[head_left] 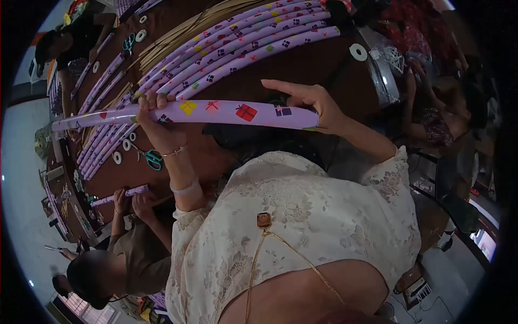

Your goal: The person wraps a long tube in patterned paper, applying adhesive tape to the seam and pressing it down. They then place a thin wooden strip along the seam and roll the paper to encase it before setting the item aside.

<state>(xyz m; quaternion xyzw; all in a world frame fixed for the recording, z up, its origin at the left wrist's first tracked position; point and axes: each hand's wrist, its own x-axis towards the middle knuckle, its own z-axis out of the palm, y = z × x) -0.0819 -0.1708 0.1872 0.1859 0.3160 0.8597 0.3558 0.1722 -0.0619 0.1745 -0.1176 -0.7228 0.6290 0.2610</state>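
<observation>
A long lilac roll of wrapping paper (226, 112), printed with red, yellow and dark gift boxes, lies crosswise in front of my chest. My left hand (154, 113) has its fingers wrapped round the roll left of its middle. At the roll's right end is my right hand (313, 102), its palm side against the end and its index finger stretched out to the left above the paper. The other fingers of that hand are partly hidden, and nothing else shows in it. Beyond the roll, several similar rolls (243, 46) lie side by side on the brown table (178, 148).
Teal-handled scissors (154, 160) and white tape rolls (117, 157) lie left of my forearm. Another tape roll (358, 52) sits at the far right. Brown strips (162, 48) lie beside the rolls. Co-workers sit at the left (135, 248), far left (75, 43) and right (448, 113).
</observation>
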